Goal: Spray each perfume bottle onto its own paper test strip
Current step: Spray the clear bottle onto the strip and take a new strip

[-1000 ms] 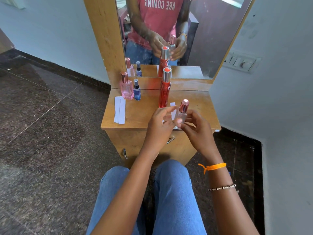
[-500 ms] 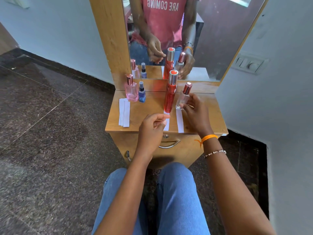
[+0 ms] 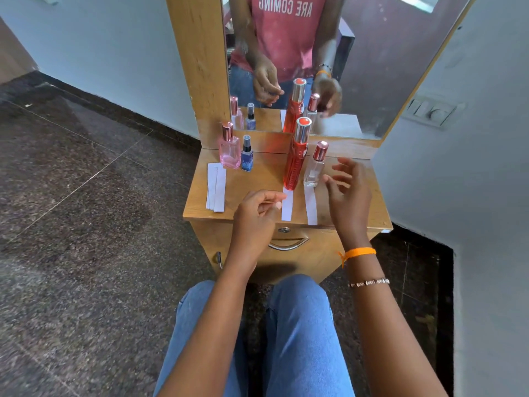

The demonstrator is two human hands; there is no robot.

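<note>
On the small wooden dresser top a tall red bottle stands at the far end of one white paper strip. Beside it a small clear bottle with a rose cap stands upright at the head of a second strip. My right hand hovers just right of the clear bottle, fingers spread, holding nothing. My left hand hangs over the front edge by the first strip, fingers loosely curled and empty. A pink bottle and a small blue spray bottle stand at the back left.
A stack of spare white strips lies at the left of the top. A mirror rises behind the bottles. Below the top is a drawer with a metal handle. A switch plate is on the right wall.
My right hand carried the clear bottle from in front of me onto the dresser next to the red bottle, let go and drew back. My left hand lowered toward the front edge.
</note>
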